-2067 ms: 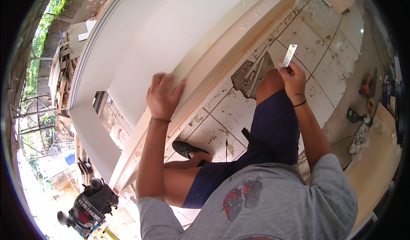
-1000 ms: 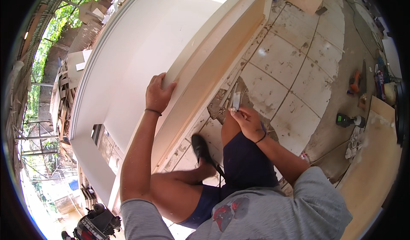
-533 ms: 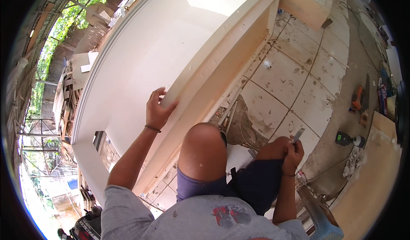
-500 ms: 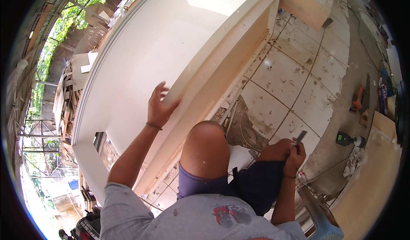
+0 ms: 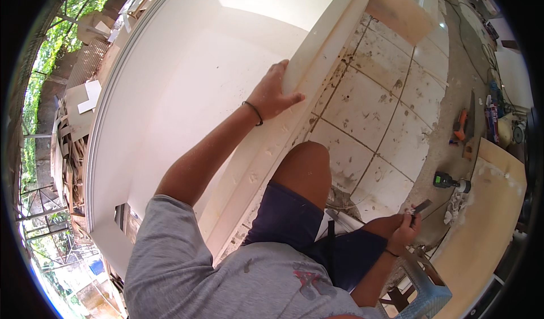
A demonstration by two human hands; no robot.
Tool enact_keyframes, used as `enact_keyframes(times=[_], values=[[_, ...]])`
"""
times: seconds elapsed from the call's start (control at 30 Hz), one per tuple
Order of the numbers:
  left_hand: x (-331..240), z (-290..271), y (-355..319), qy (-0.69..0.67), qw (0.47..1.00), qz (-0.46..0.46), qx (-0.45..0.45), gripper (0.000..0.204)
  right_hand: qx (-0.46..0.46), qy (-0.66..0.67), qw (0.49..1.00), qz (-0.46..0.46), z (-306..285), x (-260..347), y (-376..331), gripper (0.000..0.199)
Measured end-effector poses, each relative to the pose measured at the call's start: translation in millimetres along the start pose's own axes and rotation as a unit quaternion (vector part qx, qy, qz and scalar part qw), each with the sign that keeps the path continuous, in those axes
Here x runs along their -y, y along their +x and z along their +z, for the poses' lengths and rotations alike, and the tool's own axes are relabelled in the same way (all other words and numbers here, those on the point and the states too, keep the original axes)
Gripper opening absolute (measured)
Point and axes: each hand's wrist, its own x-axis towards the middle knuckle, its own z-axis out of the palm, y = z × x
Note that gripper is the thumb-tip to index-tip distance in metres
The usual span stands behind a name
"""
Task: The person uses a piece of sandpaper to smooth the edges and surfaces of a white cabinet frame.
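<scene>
My left hand (image 5: 277,95) lies across the long edge board (image 5: 324,47) of a large white cabinet carcass (image 5: 187,92). Its thumb stretches over the board's top and its other fingers reach toward the inner side, spread apart from the thumb. At the lower right, my right hand (image 5: 405,231) is closed around a flat grey blade (image 5: 422,206) beside my bent knee. The blade's tip points up and to the right, while its grip is hidden in the fingers. Patchy pale marks show on the board below my left hand.
Dirty white floor tiles (image 5: 362,106) lie beyond the carcass. On the right are a cordless drill (image 5: 450,181), an orange-handled tool (image 5: 460,125) and a light wooden board (image 5: 487,205). A blue-grey stool (image 5: 428,290) stands at lower right. Scrap wood (image 5: 71,154) is piled at left.
My left hand has moved forward and right along the carcass and now rests on the edge board. The right hand with the blade has shifted right and lower, and the view has turned.
</scene>
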Motion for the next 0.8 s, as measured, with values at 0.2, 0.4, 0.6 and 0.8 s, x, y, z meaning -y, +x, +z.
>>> enact_keyframes(times=[0.2, 0.4, 0.6, 0.8], values=[[0, -2, -5, -0.234, 0.968, -0.073, 0.056, 0.067, 0.015, -0.025, 0.999, -0.046, -24, 88, 31, 0.027], [-12, 3, 2, -0.133, 0.989, -0.063, 0.017, 0.058, 0.059, 0.033, 0.991, -0.112, -22, 173, 60, 0.03], [-13, -14, -6, -0.203, 0.964, -0.168, 0.027, 0.053, 0.19, 0.03, 0.958, -0.214, 73, 221, 79, 0.023], [-24, -47, -174, -0.005, 0.993, -0.122, 0.01, 0.054, 0.338, -0.119, 0.843, -0.401, 168, 260, 97, 0.02]])
